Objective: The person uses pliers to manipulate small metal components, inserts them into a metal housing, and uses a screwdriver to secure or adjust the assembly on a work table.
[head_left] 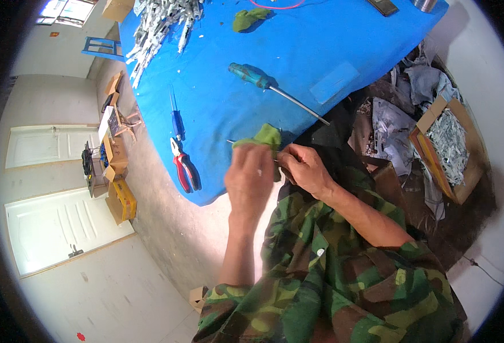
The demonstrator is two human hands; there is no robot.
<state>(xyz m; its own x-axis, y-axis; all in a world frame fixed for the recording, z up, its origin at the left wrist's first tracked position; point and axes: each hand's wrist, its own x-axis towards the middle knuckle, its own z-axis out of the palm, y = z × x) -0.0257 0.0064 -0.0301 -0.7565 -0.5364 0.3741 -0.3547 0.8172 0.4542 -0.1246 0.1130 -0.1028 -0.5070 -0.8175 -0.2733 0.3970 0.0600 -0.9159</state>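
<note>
At the near edge of the blue-covered table, my left hand (249,174) is closed on a green cloth (268,136). A thin metal tip (231,141) sticks out to the left of the cloth; the rest of that piece is hidden. My right hand (306,170) is close beside it, thumb and fingers pinched together at the cloth's right side. What they pinch is too small to make out. Beyond my hands lies a large screwdriver (255,76) with a teal handle. Red-handled pliers (183,166) and a small blue screwdriver (177,123) lie to the left.
A heap of metal parts (159,28) covers the table's far left corner. Another green cloth (248,20) lies at the back. On the right, a cardboard box (457,146) of metal pieces stands on the floor by crumpled sacks (392,134). Boxes (123,200) stand along the left wall.
</note>
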